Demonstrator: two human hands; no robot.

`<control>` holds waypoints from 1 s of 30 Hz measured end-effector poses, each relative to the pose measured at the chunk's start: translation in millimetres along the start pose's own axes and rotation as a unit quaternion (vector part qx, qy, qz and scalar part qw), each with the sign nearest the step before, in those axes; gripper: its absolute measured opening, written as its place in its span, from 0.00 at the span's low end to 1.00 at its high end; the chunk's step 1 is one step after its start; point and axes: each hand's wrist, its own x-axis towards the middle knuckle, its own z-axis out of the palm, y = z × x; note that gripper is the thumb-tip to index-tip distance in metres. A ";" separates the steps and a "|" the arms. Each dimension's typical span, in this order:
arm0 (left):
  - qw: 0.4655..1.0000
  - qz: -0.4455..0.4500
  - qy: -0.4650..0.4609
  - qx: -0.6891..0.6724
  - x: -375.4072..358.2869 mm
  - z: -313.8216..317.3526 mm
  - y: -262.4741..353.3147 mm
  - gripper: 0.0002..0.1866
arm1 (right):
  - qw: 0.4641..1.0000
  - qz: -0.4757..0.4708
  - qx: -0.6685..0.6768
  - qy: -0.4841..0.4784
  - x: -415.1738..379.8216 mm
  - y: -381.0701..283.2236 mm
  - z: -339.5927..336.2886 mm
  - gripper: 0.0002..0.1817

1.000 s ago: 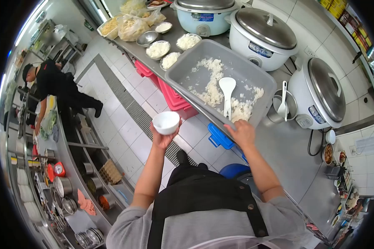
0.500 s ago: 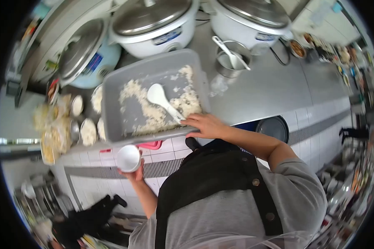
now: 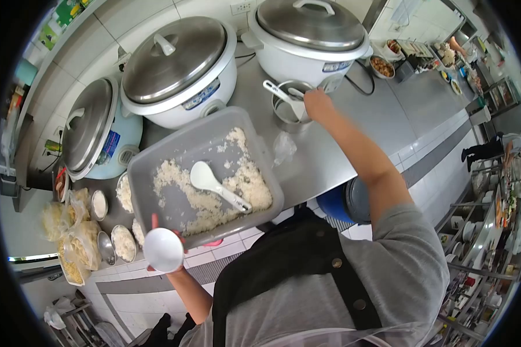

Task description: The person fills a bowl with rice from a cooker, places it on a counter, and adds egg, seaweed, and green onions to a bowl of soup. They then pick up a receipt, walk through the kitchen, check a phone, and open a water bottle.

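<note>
Left hand point(image 3: 167, 267): cupped under a small white bowl point(image 3: 163, 250), fingers closed around its base. The bowl is held level and appears empty, just below the near edge of the grey plastic tub point(image 3: 205, 176), probably so rice can go straight across into it.

Tub sits on the steel counter point(image 3: 353, 133), half covered with loose cooked rice point(image 3: 214, 196). A white rice paddle point(image 3: 217, 185) lies in it, scoop end on the rice, handle pointing toward the person; no hand is on it.

Right hand point(image 3: 317, 104): arm stretched out to the small steel canister point(image 3: 288, 113) that stands between tub and rice cooker. Fingers rest at the white utensils point(image 3: 283, 94) propped in it; whether they are closed on one, I cannot tell.

Three lidded rice cookers point(image 3: 176, 69) line the tiled wall behind the tub. To its left stand small filled rice bowls point(image 3: 123, 243) and bagged food point(image 3: 69, 231).
</note>
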 end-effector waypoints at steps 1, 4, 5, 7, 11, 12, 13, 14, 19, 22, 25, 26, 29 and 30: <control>1.000 -0.015 -0.027 -0.005 -0.8 -7.6 -14.6 0.82 | 1.000 -0.003 -0.007 0.006 -8.3 1.2 -16.8 0.12; 0.997 -0.021 -0.015 -0.069 -7.5 -9.7 -67.1 0.82 | 0.998 -0.018 0.015 0.061 -25.5 13.2 -50.3 0.12; 0.995 -0.033 -0.011 -0.089 -5.7 -5.0 -81.6 0.81 | 0.998 -0.034 -0.009 -0.049 -28.5 24.6 -55.4 0.13; 0.993 -0.034 -0.011 -0.110 7.0 4.8 -104.0 0.81 | 0.986 -0.056 -0.040 -0.150 -15.5 56.6 -77.2 0.13; 0.993 -0.004 -0.035 -0.113 46.5 37.0 -134.0 0.81 | 0.973 -0.204 0.109 0.005 30.2 112.4 -177.9 0.18; 0.993 0.001 -0.033 -0.116 61.9 45.9 -141.9 0.81 | 0.974 -0.204 0.079 0.056 56.3 125.3 -191.7 0.19; 0.993 0.005 -0.028 -0.117 77.0 53.0 -149.2 0.81 | 0.972 -0.203 0.050 0.106 85.7 136.4 -204.4 0.19; 0.994 0.016 -0.044 -0.101 94.0 56.2 -157.4 0.80 | 0.980 -0.172 0.040 0.090 113.5 139.1 -219.6 0.19; 0.992 -0.017 -0.095 -0.087 172.0 106.6 -209.8 0.81 | 0.986 -0.069 0.005 0.150 261.5 164.5 -187.4 0.20; 0.990 -0.049 -0.123 -0.058 181.2 115.9 -224.7 0.81 | 0.982 -0.129 0.041 0.128 292.1 178.0 -177.9 0.18; 0.992 -0.069 -0.102 -0.026 150.0 103.9 -224.4 0.79 | 0.973 -0.184 -0.017 0.138 287.4 183.1 -177.0 0.16; 0.996 -0.077 -0.048 -0.003 139.3 99.3 -218.8 0.79 | 0.972 -0.189 -0.010 0.138 283.8 184.4 -178.6 0.16; 0.996 -0.074 0.043 0.028 112.9 97.1 -197.9 0.79 | 0.966 -0.210 -0.003 0.153 274.3 176.7 -187.8 0.14; 0.994 -0.081 0.051 0.055 106.5 90.9 -190.4 0.79 | 0.966 -0.203 0.003 0.163 272.1 171.7 -194.9 0.14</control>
